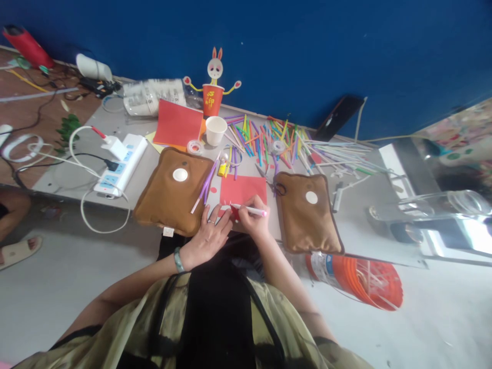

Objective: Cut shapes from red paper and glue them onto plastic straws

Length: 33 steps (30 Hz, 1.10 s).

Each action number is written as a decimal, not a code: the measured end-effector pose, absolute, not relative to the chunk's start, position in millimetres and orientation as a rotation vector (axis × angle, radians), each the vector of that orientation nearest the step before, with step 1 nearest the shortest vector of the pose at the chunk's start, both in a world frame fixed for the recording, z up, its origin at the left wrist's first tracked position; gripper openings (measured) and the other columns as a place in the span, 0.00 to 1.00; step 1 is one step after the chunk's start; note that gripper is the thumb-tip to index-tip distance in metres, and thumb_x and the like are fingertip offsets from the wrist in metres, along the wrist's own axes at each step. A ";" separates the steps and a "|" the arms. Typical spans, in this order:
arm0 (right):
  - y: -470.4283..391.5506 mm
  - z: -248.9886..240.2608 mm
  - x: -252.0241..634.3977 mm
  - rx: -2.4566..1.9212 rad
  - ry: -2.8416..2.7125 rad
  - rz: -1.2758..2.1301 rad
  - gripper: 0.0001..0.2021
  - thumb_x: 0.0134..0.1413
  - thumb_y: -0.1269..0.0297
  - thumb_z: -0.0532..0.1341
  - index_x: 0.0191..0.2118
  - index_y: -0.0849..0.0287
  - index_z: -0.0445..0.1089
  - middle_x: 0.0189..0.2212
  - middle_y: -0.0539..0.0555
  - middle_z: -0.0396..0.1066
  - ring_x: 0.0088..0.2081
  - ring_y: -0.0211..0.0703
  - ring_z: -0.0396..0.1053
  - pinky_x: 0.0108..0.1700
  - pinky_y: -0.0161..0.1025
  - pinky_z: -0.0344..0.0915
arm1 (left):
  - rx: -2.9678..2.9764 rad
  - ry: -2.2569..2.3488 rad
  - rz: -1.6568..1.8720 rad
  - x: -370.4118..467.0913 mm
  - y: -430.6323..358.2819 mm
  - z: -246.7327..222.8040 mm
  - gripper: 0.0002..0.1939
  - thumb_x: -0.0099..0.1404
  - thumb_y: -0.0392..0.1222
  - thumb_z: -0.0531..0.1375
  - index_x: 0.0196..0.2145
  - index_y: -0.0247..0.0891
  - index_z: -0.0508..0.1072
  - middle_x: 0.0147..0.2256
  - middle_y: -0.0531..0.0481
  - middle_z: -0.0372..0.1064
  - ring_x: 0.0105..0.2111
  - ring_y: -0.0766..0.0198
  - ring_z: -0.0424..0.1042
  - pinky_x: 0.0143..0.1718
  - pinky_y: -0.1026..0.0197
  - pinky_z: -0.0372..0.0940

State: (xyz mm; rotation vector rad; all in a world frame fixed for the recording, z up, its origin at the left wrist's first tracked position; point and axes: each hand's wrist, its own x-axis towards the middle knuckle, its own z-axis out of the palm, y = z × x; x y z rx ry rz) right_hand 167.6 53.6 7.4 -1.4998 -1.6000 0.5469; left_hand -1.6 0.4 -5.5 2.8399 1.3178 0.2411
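A marker is pinched by the right hand at the near side of red paper; the left hand's fingers are slightly spread

A plain, deep blue wall rises along the far side, with a few small pale specks. Against it runs a long grey desk with a straight front edge. At the left, a brown surface adjoins it. Below, the floor is smooth and pale grey, lighter toward the right. A blurred, multicoloured patterned area fills the far right. The light is soft.
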 end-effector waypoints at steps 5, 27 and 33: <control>53.4 7.6 168.4 -1.483 -1.607 0.564 0.05 0.45 0.68 0.56 0.23 0.54 0.59 0.16 0.45 0.64 0.18 0.35 0.60 0.22 0.33 0.56 | 2.839 1.320 0.245 -1.1 -0.4 -6.1 0.19 0.71 0.43 0.52 0.55 0.33 0.67 0.65 0.36 0.55 0.67 0.36 0.48 0.65 0.27 0.43; 55.4 4.0 165.6 -1.521 -1.556 0.548 0.06 0.47 0.67 0.57 0.24 0.54 0.59 0.18 0.45 0.65 0.19 0.36 0.62 0.24 0.33 0.58 | 2.836 1.299 0.234 -3.2 -0.3 -3.3 0.21 0.71 0.43 0.51 0.59 0.33 0.65 0.66 0.35 0.53 0.67 0.36 0.48 0.65 0.26 0.42; 55.1 5.5 165.8 -1.501 -1.565 0.544 0.06 0.47 0.68 0.57 0.23 0.55 0.59 0.17 0.45 0.65 0.19 0.35 0.61 0.23 0.33 0.58 | 2.849 1.310 0.239 -2.3 -0.7 -3.1 0.21 0.72 0.43 0.50 0.58 0.32 0.65 0.66 0.36 0.54 0.66 0.34 0.50 0.64 0.27 0.44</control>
